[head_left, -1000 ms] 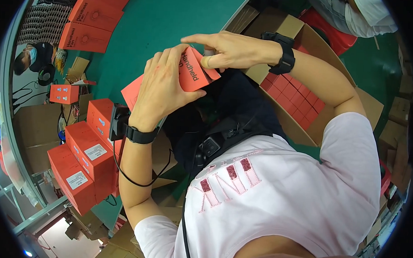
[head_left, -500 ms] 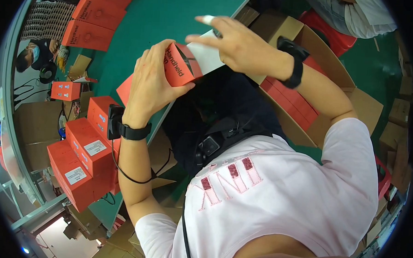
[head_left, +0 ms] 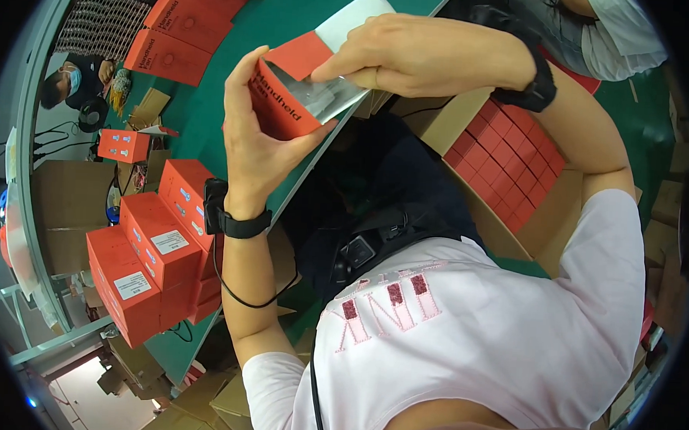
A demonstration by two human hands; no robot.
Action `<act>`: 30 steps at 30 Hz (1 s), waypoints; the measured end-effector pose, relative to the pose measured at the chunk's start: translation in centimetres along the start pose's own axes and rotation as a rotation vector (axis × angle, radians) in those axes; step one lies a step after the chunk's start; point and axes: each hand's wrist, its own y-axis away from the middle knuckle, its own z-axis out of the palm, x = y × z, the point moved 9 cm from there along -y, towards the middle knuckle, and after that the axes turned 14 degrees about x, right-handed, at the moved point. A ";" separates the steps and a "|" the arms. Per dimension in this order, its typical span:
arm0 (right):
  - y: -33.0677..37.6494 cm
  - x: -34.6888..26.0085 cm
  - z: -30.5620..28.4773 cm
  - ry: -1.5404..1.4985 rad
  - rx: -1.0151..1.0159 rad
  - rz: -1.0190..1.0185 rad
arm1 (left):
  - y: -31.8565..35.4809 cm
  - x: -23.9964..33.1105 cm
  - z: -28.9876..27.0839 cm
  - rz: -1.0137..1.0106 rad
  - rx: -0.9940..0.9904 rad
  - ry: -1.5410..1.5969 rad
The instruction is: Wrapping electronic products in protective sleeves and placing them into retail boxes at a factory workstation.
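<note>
Over the green table, my left hand [head_left: 257, 138] is closed around a red cardboard box [head_left: 281, 108] with dark lettering on its side. The box is tilted, its opening turned up toward me. A red side flap [head_left: 299, 55] and a white-lined lid flap [head_left: 357, 19] stand folded outward. Inside, something pale and shiny, like clear plastic wrapping [head_left: 323, 99], shows in part. My right hand [head_left: 401, 56] reaches across the opening with its index finger stretched to the inner edge by the red flap. Its other fingers are partly hidden; I see nothing held in it.
Stacked red boxes [head_left: 158, 257] with white labels stand at the left on the green table [head_left: 210, 124]. More red boxes [head_left: 171, 54] line its far side. Right of my lap, an open carton [head_left: 559, 224] holds several red boxes. Other people [head_left: 81, 80] sit far left and upper right.
The box has turned so its opening and contents show more. My right hand has come down from above the lid flap to the opening. My left hand still grips the box.
</note>
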 end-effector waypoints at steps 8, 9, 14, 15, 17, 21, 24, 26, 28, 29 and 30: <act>1.4 1.5 1.4 0.020 0.225 0.097 | 0.1 -0.4 0.6 -0.009 -0.097 -0.128; 1.4 2.1 1.8 0.015 0.227 0.103 | 0.1 -0.5 0.7 -0.012 -0.103 -0.128; 1.1 3.8 3.5 -0.033 0.045 0.223 | 0.1 -1.6 0.7 -0.098 -0.199 -0.150; 1.2 4.1 3.9 -0.035 0.044 0.220 | 0.1 -1.7 0.7 -0.099 -0.197 -0.153; 1.6 5.0 5.0 -0.187 0.118 0.241 | 0.5 -2.5 1.3 -0.118 -0.239 -0.195; 1.5 6.4 7.5 -0.238 0.132 0.222 | 0.7 -2.4 2.4 -0.036 -0.288 -0.254; 1.8 7.0 9.2 -0.324 0.072 0.294 | 1.2 -2.9 2.9 -0.008 -0.347 -0.287; 1.6 7.9 9.6 -0.361 0.119 0.291 | 1.5 -3.1 3.1 -0.015 -0.386 -0.316; 1.7 9.0 9.5 -0.363 0.120 0.337 | 1.4 -3.2 3.4 -0.002 -0.401 -0.336; 1.7 9.3 9.4 -0.364 0.115 0.333 | 1.3 -3.3 3.7 0.019 -0.417 -0.353; 1.4 9.4 8.7 -0.303 0.157 0.237 | 1.0 -3.4 3.6 0.016 -0.411 -0.355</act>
